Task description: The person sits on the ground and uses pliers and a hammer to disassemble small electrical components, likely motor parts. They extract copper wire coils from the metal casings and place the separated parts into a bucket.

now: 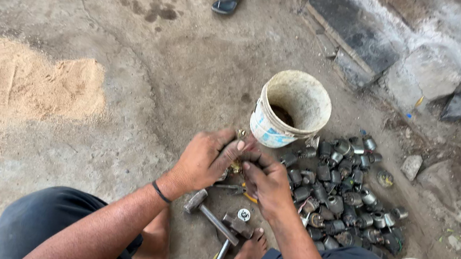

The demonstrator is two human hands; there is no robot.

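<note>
Above the hammers [214, 217], both hands [237, 168] pinch a small brass part [239, 135] between them.

Dull grimy metal parts [345, 189], scuffed plastic bucket [290, 110], rough concrete floor [149, 80].

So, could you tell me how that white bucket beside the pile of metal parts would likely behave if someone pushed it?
The white bucket already leans, tilted on the ground, so a nudge would probably tip it. Only a little dark stuff shows inside, so it is likely light. Round-sided, it might roll toward the pile of metal parts.
</note>
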